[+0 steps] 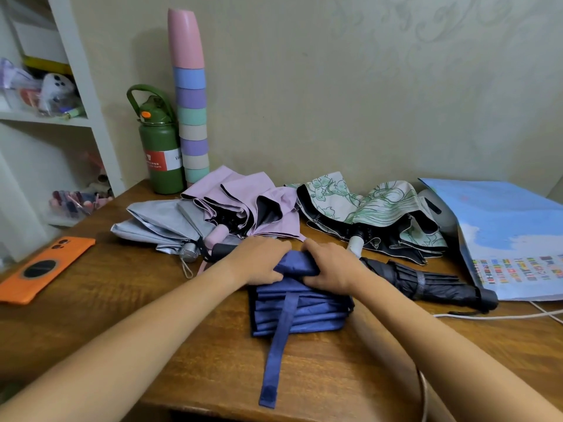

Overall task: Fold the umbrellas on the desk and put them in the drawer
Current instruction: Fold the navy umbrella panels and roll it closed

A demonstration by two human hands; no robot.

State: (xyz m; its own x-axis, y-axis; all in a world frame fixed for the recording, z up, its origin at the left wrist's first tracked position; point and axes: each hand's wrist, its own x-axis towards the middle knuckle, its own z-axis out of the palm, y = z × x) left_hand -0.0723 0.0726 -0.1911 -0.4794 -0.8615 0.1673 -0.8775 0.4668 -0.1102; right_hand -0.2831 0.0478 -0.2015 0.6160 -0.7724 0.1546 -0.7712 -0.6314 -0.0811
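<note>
- While the canopy is being gathered into pleats, the blue umbrella [300,306] is kept flat on the desk [137,315], close to its front edge and about midway along it, so that the wood carries the weight and both hands stay free for the cloth.
- The far end of the bundle is grasped from both sides: the left hand [263,263] is curled over the cloth on the left, the right hand [330,268] is clenched on the folds beside it, and the 2 hands nearly meet.
- Most of the umbrella lies on the near side of that grip, its pleats running toward the front edge.
- The closing strap [278,348] trails loose from the pleats to the front edge; it is judged not yet wrapped, so the fold is unfinished.
- Behind the hands, 3 umbrellas are left slack and unfolded: a grey umbrella [158,222] toward the left, a pink umbrella [243,193] beside it, and a floral umbrella [374,208] toward the back right.
- A black umbrella [426,281], already rolled and banded, is laid just right of the right wrist.
- No drawer is visible.
</note>
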